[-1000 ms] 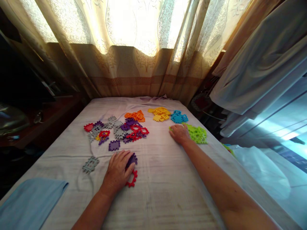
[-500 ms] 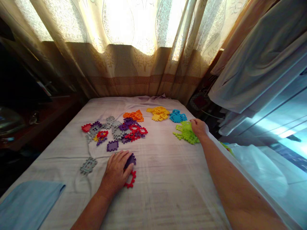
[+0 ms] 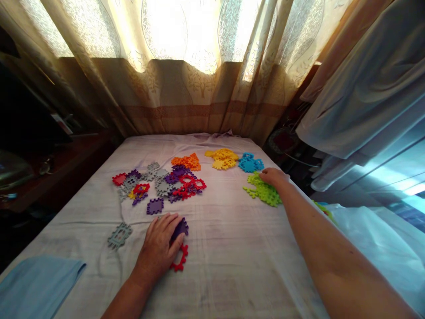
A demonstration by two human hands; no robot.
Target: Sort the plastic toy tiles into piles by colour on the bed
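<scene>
My left hand [image 3: 161, 243] lies over a purple piece [image 3: 180, 228] and a red ring-like piece [image 3: 183, 258] on the sheet, its fingers curved and close together; what it grips is partly hidden. At the upper edge of the green pile [image 3: 265, 191] is my right hand [image 3: 274, 177], fingers closed, and whatever they hold is too hidden to make out. Just behind that hand sits a blue pile [image 3: 249, 163]. A single purple square [image 3: 155, 206] lies beyond my left hand, and a grey piece [image 3: 120, 235] is to its left.
Yellow pieces [image 3: 222, 158] and orange pieces [image 3: 186, 161] lie in piles toward the back. Grey, purple and red pieces [image 3: 188, 187] are mixed at the centre left. A blue cloth [image 3: 40, 283] covers the near left corner. Curtains [image 3: 186, 97] hang behind.
My right hand has shifted slightly over the green pile, toward its upper left part. My left hand stays on the purple and red pieces. The view has moved a little.
</scene>
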